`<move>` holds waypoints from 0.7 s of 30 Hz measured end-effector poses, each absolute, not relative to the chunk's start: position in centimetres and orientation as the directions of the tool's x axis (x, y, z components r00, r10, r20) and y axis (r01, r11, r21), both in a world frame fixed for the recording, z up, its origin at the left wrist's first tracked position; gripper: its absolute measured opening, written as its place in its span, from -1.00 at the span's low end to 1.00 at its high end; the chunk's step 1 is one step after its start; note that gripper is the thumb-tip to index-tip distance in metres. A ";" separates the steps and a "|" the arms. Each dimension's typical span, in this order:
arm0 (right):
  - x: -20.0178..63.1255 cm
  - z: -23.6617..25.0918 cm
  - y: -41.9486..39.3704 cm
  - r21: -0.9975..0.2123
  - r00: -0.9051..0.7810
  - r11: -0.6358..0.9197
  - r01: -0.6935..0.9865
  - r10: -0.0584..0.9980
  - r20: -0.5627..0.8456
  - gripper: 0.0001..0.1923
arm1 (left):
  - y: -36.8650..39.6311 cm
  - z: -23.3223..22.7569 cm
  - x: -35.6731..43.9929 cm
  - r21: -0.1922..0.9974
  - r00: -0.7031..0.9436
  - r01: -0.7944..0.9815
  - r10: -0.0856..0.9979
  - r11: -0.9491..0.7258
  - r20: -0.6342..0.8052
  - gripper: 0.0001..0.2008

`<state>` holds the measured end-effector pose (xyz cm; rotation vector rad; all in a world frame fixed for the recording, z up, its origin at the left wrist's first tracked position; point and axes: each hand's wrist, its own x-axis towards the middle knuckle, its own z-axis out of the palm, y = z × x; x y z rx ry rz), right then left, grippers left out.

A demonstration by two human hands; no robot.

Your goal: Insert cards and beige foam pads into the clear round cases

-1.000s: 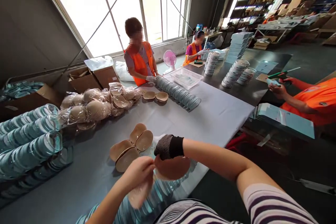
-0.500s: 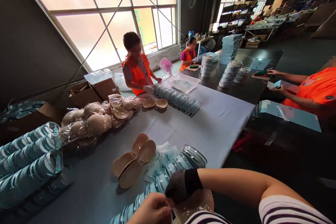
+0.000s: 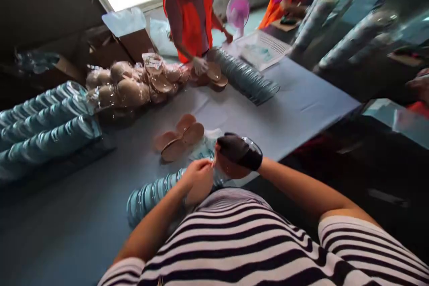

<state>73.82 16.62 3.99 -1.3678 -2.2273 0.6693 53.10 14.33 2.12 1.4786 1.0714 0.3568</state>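
Observation:
My right hand (image 3: pixel 238 151), in a black mesh glove, is closed over a tan cup-shaped pad (image 3: pixel 231 170) near the table's front edge. My bare left hand (image 3: pixel 197 179) pinches the same pad from the left, just above my striped shirt. Under both hands lies a row of clear round lidded cases (image 3: pixel 154 192) with blue inserts. Behind them a few loose tan pads (image 3: pixel 179 137) rest on the grey table (image 3: pixel 295 107). The frame is motion-blurred, so the grip is not sharp.
Long rows of blue-lined clear cases (image 3: pixel 43 129) lie at the left. Bagged tan pads (image 3: pixel 130 85) are heaped at the back. A person in an orange vest (image 3: pixel 191 13) works across the table beside another row of cases (image 3: pixel 248 80), a white basket (image 3: pixel 259 49) and a pink fan (image 3: pixel 237 11).
The view has tilted sharply down and blurred. My two hands, still together on the pad, now show higher in the picture above my striped shirt.

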 end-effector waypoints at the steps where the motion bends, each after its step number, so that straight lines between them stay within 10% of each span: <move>1: 74.3 4.2 17.1 -0.593 -0.362 0.349 0.726 0.927 0.101 -0.80 | 14.6 2.5 53.0 0.913 0.516 0.337 0.766 0.231 -0.384 -0.69; 10: 74.9 7.6 17.1 -0.355 -0.490 0.446 0.821 0.871 -0.040 -0.80 | 14.7 4.6 54.8 0.854 0.674 0.267 0.547 0.445 -0.496 -0.53; 16: 75.4 8.9 17.8 -0.253 -0.503 0.460 0.851 0.853 -0.141 -0.81 | 16.9 4.3 55.3 0.880 0.722 0.456 0.522 0.134 -0.454 -0.61; 21: 76.9 8.3 17.2 -0.483 -0.567 0.392 0.783 0.770 -0.293 -0.78 | 16.5 4.7 55.6 0.891 0.779 0.454 0.482 0.009 -0.401 -0.79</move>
